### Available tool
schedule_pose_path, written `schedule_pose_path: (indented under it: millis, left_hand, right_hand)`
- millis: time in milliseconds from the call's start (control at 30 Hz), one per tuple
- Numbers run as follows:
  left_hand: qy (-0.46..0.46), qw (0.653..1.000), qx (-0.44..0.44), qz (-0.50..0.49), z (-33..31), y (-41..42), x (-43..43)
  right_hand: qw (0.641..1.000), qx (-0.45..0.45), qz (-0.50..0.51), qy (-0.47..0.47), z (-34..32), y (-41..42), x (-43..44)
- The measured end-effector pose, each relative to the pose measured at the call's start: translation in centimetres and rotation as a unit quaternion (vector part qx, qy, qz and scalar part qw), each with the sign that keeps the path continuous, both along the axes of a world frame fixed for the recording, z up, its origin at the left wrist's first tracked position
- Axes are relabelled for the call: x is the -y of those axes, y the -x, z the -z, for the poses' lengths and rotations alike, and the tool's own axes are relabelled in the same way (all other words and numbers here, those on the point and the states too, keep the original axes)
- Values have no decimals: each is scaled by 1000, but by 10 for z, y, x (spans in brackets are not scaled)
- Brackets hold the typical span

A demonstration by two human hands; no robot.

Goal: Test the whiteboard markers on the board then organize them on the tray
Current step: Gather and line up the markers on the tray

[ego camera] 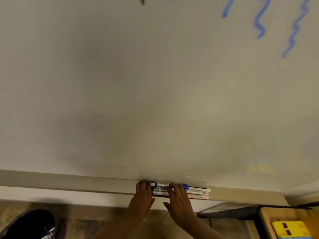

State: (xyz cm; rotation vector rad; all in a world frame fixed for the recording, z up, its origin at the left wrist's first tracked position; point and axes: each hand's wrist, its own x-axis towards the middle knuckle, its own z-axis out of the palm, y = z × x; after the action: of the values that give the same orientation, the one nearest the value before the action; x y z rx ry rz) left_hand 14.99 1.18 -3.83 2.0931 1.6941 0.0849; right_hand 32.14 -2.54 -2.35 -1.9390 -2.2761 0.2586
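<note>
White-barrelled markers (198, 193): several, lying side by side in a bundle on the tray (69, 184) under the board (155, 83). Long axis: left to right along the tray, parallel to the board's lower edge. Which ends carry the caps is unclear. Left hand (144, 195): fingers extended, flat against the bundle's left end. Right hand (180, 199): fingers extended, resting across the barrels mid-length, with the right ends bare beyond them. Neither hand grasps anything. Likely step: squaring the ends, the left hand being nearer.

My left hand (143, 195) and right hand (180, 200) were bare, and so were both forearms (204, 228) down to the picture's edge.
</note>
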Motion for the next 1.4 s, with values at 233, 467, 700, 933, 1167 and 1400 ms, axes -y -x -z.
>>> schedule_pose_path:
  millis: [233, 467, 700, 933, 1167, 1400]
  left_hand:
    - [-23, 999, 30, 16, -13, -52, 8]
    - [-47, 998, 5, 46, -4, -64, 5]
    - [-38, 998, 0, 50, 1, -59, 7]
    - [-61, 996, -18, 57, 3, -52, 4]
    - [-56, 995, -53, 69, 4, -49, 3]
    - [-101, 985, -86, 110, 10, -48, -2]
  right_hand:
    - [999, 36, 11, 1, 2, -54, -1]
    - [997, 75, 0, 2, 3, -73, -7]
    - [998, 67, -8, 9, 7, -73, -8]
    - [998, 54, -13, 4, 7, -70, -14]
    - [996, 82, -41, 1, 12, -62, -15]
    - [995, 82, -56, -3, 12, -56, -18]
